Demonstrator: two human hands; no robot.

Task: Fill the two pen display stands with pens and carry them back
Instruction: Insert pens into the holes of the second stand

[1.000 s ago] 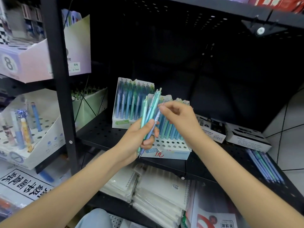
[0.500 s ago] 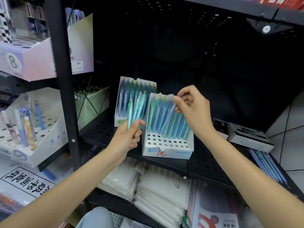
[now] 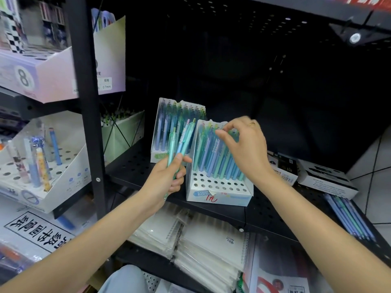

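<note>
Front stand (image 3: 219, 187) sits at the shelf (image 3: 135, 168) edge, just right of the left hand (image 3: 167, 180). Back stand (image 3: 177, 127) is behind it and to the left, looking full. The front stand's rear rows hold pens; its front rows of holes are bare.

Left hand grips a small bunch of spare pens (image 3: 182, 140), fingers curled round the barrels, long axes tilted up and to the right, tips reaching across the face of the back stand.

Right hand (image 3: 247, 149) is over the front stand's pen tops, thumb and forefinger nearly closed at one cap. Whether it pinches that pen or only touches it I cannot tell; blur there.

The spare bunch lies left of the right hand, close, so the next pick is a short reach leftward, then down into the bare holes nearer the body.

Against half a second ago: right hand is lower and further left, onto the pen tops; left hand and bunch sit slightly further right.
</note>
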